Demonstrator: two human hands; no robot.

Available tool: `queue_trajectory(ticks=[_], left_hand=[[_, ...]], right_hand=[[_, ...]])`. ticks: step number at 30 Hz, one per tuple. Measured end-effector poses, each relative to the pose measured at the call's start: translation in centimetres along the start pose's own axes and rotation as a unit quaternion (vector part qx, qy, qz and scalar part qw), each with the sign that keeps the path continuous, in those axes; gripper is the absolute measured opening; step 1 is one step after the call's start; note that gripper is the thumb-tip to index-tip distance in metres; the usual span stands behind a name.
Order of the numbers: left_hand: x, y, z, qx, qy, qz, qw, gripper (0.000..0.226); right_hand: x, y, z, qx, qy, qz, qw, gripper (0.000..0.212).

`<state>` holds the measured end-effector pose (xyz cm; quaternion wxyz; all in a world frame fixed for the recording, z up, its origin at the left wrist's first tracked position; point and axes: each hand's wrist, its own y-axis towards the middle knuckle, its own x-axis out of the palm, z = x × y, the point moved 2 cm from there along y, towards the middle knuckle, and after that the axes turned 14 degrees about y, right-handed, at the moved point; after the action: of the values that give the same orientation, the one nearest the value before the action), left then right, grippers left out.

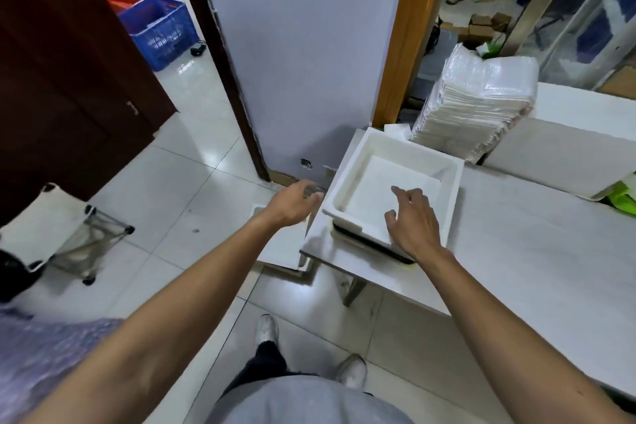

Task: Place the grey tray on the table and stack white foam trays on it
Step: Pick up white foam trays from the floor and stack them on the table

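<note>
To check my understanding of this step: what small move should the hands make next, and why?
Probably grip the foam tray at both sides and square it on the grey tray. The grey tray's dark rim shows only along the near edge, so they look offset. The left hand is beside the foam tray, the right hand over its near rim; neither holds anything.

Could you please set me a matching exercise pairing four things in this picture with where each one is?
Things:
1 white foam tray
2 blue basket
3 wrapped stack
4 right hand

Places:
A on the floor
B over the foam tray's near rim
C on the grey tray
D on the table, behind the foam tray

Pairs: 1-C; 2-A; 3-D; 4-B
</note>
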<state>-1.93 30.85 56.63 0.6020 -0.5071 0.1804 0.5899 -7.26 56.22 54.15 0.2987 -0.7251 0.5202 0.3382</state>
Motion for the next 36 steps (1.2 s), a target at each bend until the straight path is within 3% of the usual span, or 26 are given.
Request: queue_trajectory(ticks=[5, 13, 18, 24, 30, 36], left_hand=[[-1.0, 0.3, -3.7, -0.039, -0.002, 0.015, 0.999, 0.046], [-3.1, 2.7, -10.6, -0.096, -0.114, 0.028, 0.988, 0.04], [-3.0, 5.3, -15.7, -0.12, -0.105, 0.024, 0.987, 0.037], [-2.0, 9.2, -23.1, -0.157, -0.057, 0.001, 0.986, 0.038], [2.5, 13.7, -31.2, -0.176, -0.028, -0.025, 0.984, 0.036], [8.4, 17.3, -37.3, -0.161, -0.021, -0.068, 0.984, 0.037]], right_hand=[[2.5, 1.9, -4.0, -0.036, 0.006, -0.032, 0.999, 0.054], [7.9, 4.5, -10.9, -0.129, 0.003, -0.062, 0.99, 0.053], [13.0, 7.0, -14.9, -0.153, -0.037, -0.13, 0.979, 0.057], [20.1, 11.5, -16.7, -0.051, -0.062, -0.238, 0.968, 0.06], [30.5, 15.6, -14.2, 0.087, -0.072, -0.349, 0.93, 0.06], [39.4, 17.2, -11.5, 0.151, -0.075, -0.387, 0.906, 0.052]])
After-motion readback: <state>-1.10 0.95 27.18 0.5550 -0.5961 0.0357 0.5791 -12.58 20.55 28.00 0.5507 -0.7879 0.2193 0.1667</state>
